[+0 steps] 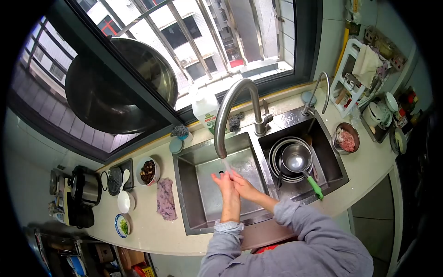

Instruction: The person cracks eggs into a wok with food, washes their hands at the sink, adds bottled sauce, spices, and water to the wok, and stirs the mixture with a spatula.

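Observation:
Over the left sink basin, my left hand and my right hand are together under the curved steel faucet. Water runs from the spout onto them. The fingers of my left hand are apart and it holds nothing I can see. My right hand lies against its right side, with its fingers partly hidden, so what it holds, if anything, is unclear. To the right, the other basin holds stacked metal bowls and a strainer with a green handle.
On the left counter are a bowl of dark pieces, a patterned cloth, a white bowl and a small bowl of chopped greens. A metal bowl of meat stands right. Behind is a white bottle.

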A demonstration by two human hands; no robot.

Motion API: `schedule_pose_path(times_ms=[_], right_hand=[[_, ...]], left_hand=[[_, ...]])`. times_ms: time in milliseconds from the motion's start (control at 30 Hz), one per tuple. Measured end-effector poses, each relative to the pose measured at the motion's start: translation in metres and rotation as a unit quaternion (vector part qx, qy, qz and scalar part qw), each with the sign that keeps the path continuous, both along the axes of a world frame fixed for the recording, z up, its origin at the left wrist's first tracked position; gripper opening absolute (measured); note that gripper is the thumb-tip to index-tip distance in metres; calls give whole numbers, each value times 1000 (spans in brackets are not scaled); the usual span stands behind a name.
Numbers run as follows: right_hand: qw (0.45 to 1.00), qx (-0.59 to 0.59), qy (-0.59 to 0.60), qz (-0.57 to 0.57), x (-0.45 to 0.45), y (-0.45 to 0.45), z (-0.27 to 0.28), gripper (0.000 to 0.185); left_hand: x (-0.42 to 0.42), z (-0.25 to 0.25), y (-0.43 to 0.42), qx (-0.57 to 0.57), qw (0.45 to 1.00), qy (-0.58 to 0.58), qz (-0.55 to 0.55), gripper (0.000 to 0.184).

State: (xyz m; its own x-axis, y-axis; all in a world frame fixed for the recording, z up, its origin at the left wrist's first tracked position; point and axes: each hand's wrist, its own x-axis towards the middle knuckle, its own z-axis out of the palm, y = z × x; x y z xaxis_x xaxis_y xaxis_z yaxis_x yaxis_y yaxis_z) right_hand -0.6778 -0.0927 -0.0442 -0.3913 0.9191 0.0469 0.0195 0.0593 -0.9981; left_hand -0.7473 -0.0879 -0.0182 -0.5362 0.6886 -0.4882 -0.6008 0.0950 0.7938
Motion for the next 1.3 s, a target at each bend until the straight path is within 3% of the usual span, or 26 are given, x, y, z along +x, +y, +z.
schedule_pose_path(times_ms=[133, 200, 333, 433, 533, 633, 733, 800, 833, 867, 900, 933, 1000, 1133, 1200, 1267, 1300], right_hand=[[997, 28, -69, 6, 15, 8, 5, 33], [993, 16, -116, 22, 19, 10, 11, 32], [991, 21, -92, 97, 30, -4, 34, 28], [936, 162, -251, 184, 51, 19, 46, 28], [914, 296, -276, -18, 67, 27, 37, 30], [928, 225, -194, -223, 96, 74, 44, 35], [868, 227, -162, -410, 130, 138, 48, 43], [841, 225, -164, -464, 137, 178, 48, 42], [853, 222, -162, -443, 141, 194, 49, 42], [899, 164, -171, -369, 149, 207, 49, 54], [959, -51, -68, -269, 147, 234, 37, 51], [949, 28, -126, -286, 144, 248, 19, 45], [953, -11, -95, -287, 146, 236, 38, 42], [951, 23, -129, -281, 146, 231, 43, 38], [968, 10, -135, -209, 143, 228, 52, 36], [947, 23, -206, -246, 137, 209, 73, 36], [948, 31, -186, -256, 133, 211, 63, 37]], left_hand=[[24, 13, -14, 32, 995, -93, -2, 79], [18, 1, -11, 27, 996, -83, -3, 84], [6, -6, -7, 24, 995, -91, 17, 88], [7, -15, -6, 24, 993, -108, 39, 89], [5, -21, -6, 52, 991, -111, 57, 90], [-9, -18, -4, 28, 997, -56, 35, 91], [-20, -27, -11, -28, 998, -46, 24, 95], [-13, -22, -16, -70, 997, -45, 4, 96], [-11, -16, -19, -90, 995, -43, -4, 97], [-12, -12, -21, -88, 995, -37, -4, 97], [-7, -9, -20, -88, 995, -31, -15, 97], [-5, -7, -23, -88, 996, -28, -21, 97], [-4, -5, -25, -92, 995, -14, -37, 92], [-7, -7, -24, -76, 993, -23, -88, 80], [-3, -6, -24, -95, 992, -27, -84, 78], [5, 2, -23, -98, 989, -38, -107, 76], [4, 0, -22, -97, 987, -34, -122, 74]])
